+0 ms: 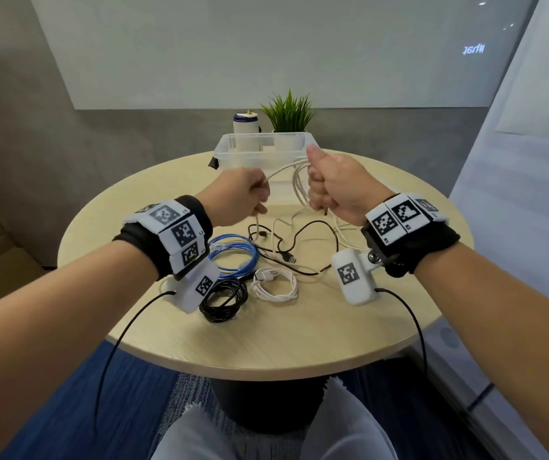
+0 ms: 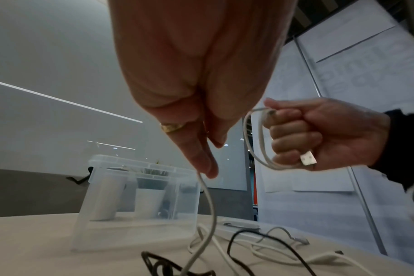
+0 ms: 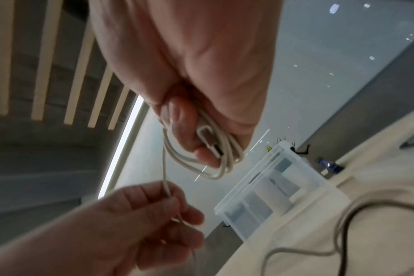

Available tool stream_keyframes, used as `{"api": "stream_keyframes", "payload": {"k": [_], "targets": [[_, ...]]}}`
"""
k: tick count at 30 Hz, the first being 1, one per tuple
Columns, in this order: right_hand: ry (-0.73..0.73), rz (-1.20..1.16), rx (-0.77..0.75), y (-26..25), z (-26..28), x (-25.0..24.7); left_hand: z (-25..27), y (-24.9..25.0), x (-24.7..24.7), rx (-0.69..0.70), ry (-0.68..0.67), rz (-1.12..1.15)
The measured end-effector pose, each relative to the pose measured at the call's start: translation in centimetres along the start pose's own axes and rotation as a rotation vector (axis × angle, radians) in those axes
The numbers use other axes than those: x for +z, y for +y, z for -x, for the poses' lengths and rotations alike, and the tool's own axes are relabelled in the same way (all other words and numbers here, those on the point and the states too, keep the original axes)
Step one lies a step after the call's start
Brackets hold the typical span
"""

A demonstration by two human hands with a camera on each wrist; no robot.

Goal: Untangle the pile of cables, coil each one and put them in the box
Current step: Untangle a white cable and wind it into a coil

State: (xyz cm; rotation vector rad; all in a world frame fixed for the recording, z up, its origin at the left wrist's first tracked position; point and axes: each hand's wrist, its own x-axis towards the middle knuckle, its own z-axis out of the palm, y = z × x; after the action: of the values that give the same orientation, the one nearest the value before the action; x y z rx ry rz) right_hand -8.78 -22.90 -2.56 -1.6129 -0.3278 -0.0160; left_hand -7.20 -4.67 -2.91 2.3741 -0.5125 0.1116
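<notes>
Hands coil white cable (box cable-free).

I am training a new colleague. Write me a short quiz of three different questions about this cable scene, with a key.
1. True or false: the clear box already holds a coiled cable.
2. Which hand grips the loops of the beige cable? A. right hand B. left hand
3. Fill in: the coiled blue cable lies on the ____.

Key:
1. False; no cable shows in the box.
2. A; the left hand only pinches the free strand.
3. table, with a coiled black cable and a coiled white cable near it.
</notes>
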Motion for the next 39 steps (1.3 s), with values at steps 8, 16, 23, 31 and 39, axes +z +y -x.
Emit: {"api": "stream_keyframes", "payload": {"k": [8, 16, 23, 31, 39], "targets": [[0.127, -0.428, 0.066, -0.7, -0.3, 0.0, 0.8, 0.8, 1.7, -0.053, -0.303, -0.181], [0.191, -0.575, -0.008, -0.2, -1.7, -0.5, 1.4, 0.3, 2.8, -0.01, -0.477, -0.143], [0.243, 0.525, -0.099, 1.4, -1.2, 0.0, 0.5, 1.8, 1.8, 0.045, -0.176, -0.05], [-0.001, 0.747, -0.065, 0.9, -0.2, 0.0, -0.8, 1.3, 0.1, 0.107, 0.188, -0.215], [0.022, 0.519, -0.025, 1.3, -0.7, 0.1, -0.5, 0.1, 0.6, 0.11, 0.18, -0.277]]}}
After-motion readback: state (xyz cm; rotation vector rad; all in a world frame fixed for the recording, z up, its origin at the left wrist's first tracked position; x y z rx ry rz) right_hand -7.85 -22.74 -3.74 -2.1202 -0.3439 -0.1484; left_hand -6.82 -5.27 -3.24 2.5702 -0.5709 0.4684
